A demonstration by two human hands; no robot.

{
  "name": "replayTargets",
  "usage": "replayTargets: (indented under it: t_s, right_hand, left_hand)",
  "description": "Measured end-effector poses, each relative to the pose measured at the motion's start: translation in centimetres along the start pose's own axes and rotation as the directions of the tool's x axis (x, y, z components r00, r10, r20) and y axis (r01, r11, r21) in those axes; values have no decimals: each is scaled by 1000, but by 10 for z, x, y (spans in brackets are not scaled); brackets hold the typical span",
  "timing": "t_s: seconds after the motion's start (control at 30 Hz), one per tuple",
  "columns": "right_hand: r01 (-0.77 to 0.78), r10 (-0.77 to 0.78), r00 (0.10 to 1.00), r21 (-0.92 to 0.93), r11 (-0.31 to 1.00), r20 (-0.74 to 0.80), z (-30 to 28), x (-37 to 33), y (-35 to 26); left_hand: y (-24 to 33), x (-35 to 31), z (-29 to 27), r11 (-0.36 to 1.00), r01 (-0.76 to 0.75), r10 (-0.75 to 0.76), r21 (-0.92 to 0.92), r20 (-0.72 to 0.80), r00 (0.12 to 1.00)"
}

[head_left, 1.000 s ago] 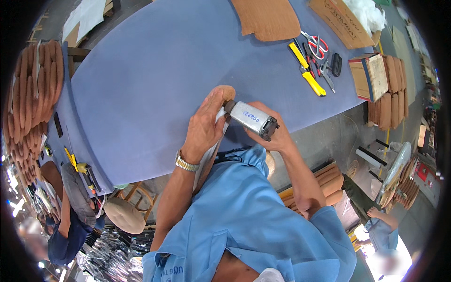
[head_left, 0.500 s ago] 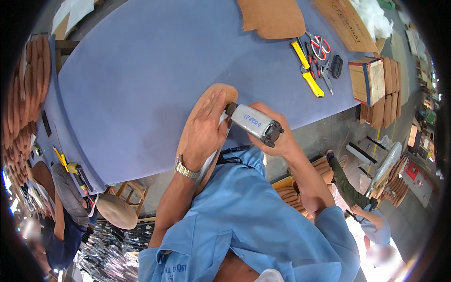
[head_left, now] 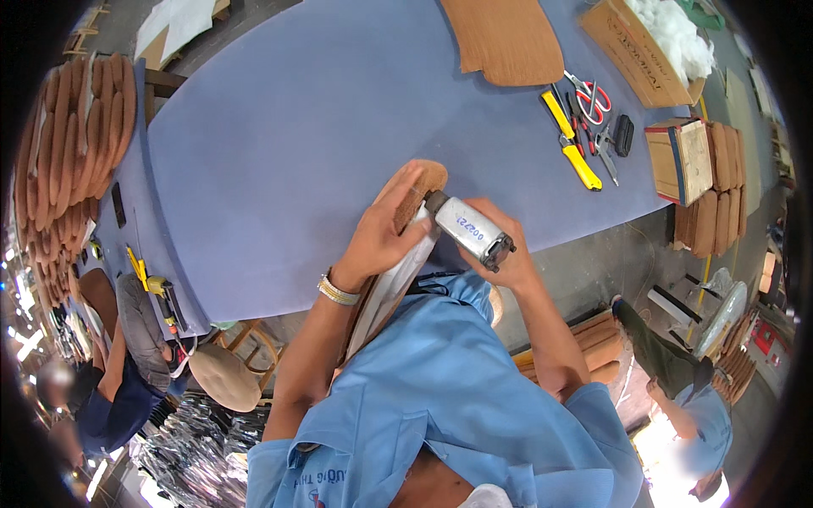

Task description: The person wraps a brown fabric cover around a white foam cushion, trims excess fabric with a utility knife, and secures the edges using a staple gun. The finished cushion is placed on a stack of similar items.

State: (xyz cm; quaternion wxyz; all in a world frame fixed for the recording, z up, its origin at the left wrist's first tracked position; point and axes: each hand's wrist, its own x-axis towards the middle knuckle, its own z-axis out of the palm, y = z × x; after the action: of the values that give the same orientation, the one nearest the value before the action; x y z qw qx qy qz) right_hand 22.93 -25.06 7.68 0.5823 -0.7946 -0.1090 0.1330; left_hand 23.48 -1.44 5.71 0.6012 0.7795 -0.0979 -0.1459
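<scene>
In front of my body, a long brown upholstered pad (head_left: 434, 173) with a rounded end stands tilted on its edge, its pale underside facing right. My left hand (head_left: 383, 233) grips its upper part, fingers laid over the brown cover and thumb toward the pale side. In my right hand (head_left: 508, 245) is a silver pneumatic stapler (head_left: 467, 227) with a dark nose and a black end cap. That nose meets the pad's edge near the rounded end, close to my left thumb. My right fingers are partly hidden behind the stapler's body.
The blue-covered table (head_left: 279, 152) carries a brown fabric piece (head_left: 508, 42), a yellow-handled cutter (head_left: 574, 144), red-handled scissors (head_left: 597, 100) and pliers. A carton of white stuffing (head_left: 648, 59) stands far right. Stacked brown pads (head_left: 80, 127) line the left. Co-workers are at both lower sides.
The pad has tipped so more of its pale underside shows, and my left hand has turned with it. The stapler stays at the pad's edge. The whole view has shifted slightly.
</scene>
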Motion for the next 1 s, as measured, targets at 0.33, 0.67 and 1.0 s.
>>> replayTargets:
  t_s: [0.33,0.67,1.0]
  right_hand:
    - [81,-79,992,12,997,-97,12,-14,9]
    - [38,-32,992,53,998,-124,2,-25,7]
    - [-206,55,930,-393,896,-362,-27,-7,47]
  left_hand:
    - [-2,-9,-4,975,-85,65,205,101,993]
    - [-1,-12,1,965,-40,24,259,64,998]
    - [4,-24,10,923,187,-167,336,-87,982]
